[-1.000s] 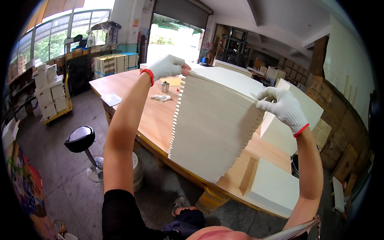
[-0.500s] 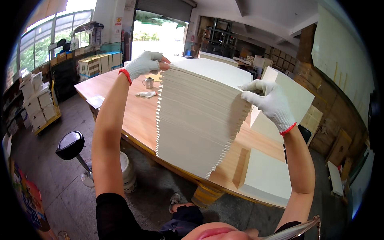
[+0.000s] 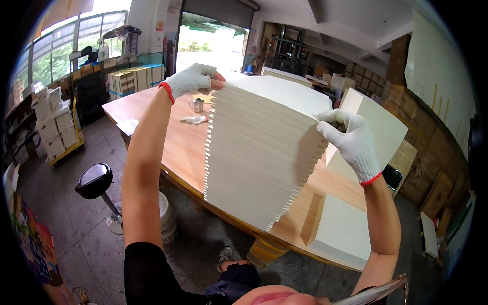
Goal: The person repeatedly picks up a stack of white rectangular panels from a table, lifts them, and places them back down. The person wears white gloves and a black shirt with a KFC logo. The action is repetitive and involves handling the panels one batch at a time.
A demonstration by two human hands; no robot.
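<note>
A tall stack of flat sheets (image 3: 262,152), apparently paperboard, rises from the table, its pale grey side facing me and both side edges showing small steps. The top sheet (image 3: 284,92) is white. My left hand (image 3: 190,82), in a white knitted glove with bare fingertips and a red cuff, grips the top sheet at the near left corner. At the near right corner, my gloved right hand (image 3: 348,134) pinches the sheet's edge between thumb and curled fingers. How many sheets the fingers hold does not show.
The wooden table (image 3: 145,114) carries a metal mug (image 3: 197,105), a loose white glove (image 3: 194,120), a lower white stack (image 3: 341,229) at near right and a large white stack (image 3: 373,127) behind. A black stool (image 3: 95,181) and a white bucket (image 3: 166,218) stand at left.
The whole view has shifted slightly, so the scene sits a little farther right. Both hands stay at the same corners of the stack, with almost no movement against it.
</note>
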